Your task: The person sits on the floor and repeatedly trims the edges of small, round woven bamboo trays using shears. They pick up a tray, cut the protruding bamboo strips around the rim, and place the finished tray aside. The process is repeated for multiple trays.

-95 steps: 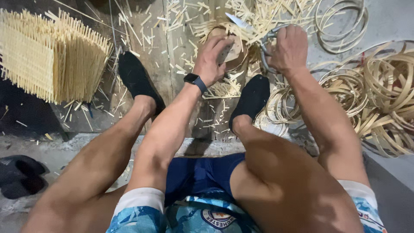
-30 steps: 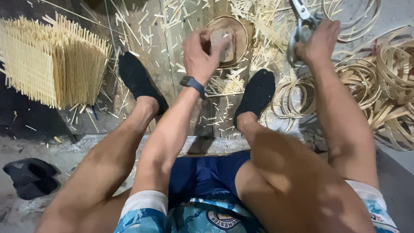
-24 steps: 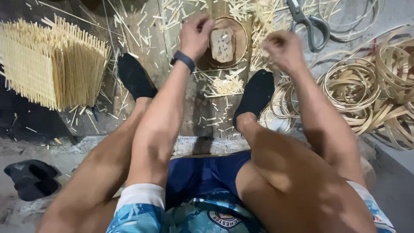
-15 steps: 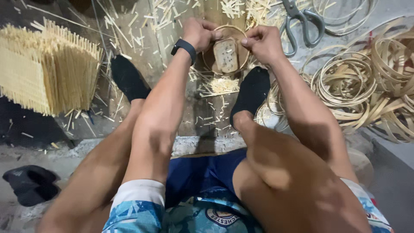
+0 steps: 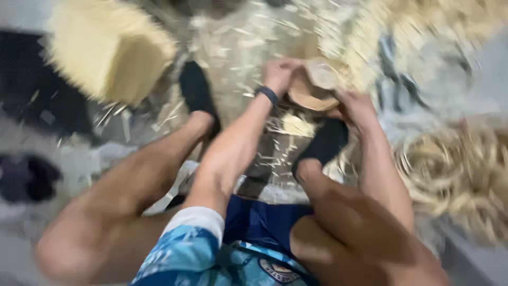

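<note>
The view is badly blurred by motion. A small round bamboo ring (image 5: 312, 95) with a pale block inside it lies on the floor between my feet. My left hand (image 5: 278, 74), with a dark band on its wrist, grips the ring's left upper edge. At the ring's right lower edge, my right hand (image 5: 357, 108) holds on. Both feet wear black socks, the left (image 5: 197, 90) and the right (image 5: 323, 145), and the right one is just below the ring.
A stack of woven bamboo panels (image 5: 108, 50) stands at the upper left. Coiled bamboo strips (image 5: 460, 175) pile up at the right. Scissors (image 5: 389, 58) lie blurred beyond the ring. Pale offcuts (image 5: 238, 42) litter the floor. A dark sandal (image 5: 24, 177) sits at the far left.
My right hand put the scissors down on the floor and came to the ring. Both hands now hold the ring, and the camera has swung, blurring the view.
</note>
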